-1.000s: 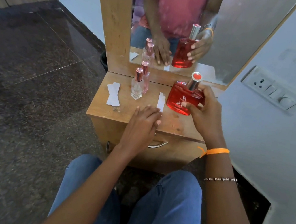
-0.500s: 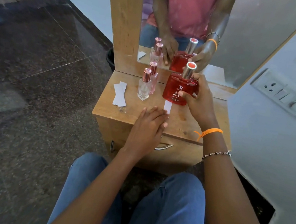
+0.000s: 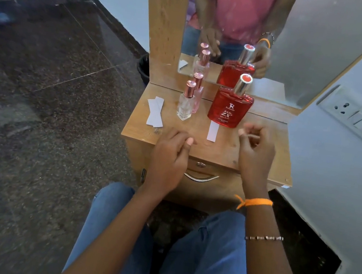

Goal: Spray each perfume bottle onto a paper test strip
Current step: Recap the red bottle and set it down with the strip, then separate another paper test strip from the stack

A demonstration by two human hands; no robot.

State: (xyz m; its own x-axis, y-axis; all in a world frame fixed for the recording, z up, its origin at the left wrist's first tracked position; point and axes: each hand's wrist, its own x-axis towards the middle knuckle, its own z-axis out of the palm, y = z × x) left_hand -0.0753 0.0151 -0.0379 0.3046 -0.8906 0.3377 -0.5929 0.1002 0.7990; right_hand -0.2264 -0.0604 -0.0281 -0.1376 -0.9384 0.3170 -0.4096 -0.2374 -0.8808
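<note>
A red perfume bottle (image 3: 229,107) with a silver cap stands upright on the wooden dresser top (image 3: 265,149), on the far end of a white paper strip (image 3: 212,131). To its left stand a clear bottle (image 3: 185,104) and a pink bottle (image 3: 197,94), both with rose-gold caps. More white strips (image 3: 155,112) lie at the left. My right hand (image 3: 256,148) hovers just right of the red bottle, fingers loosely curled, holding nothing. My left hand (image 3: 169,156) rests at the front edge, fingers curled, empty.
A mirror (image 3: 238,32) in a wooden frame rises behind the bottles and reflects them. A drawer with a metal handle (image 3: 201,177) sits below the top. A wall with a switch plate (image 3: 359,116) is close on the right. Dark stone floor lies to the left.
My right hand set the red bottle down on the dresser behind the single strip and let go. My left hand drew back from the strip toward the front edge.
</note>
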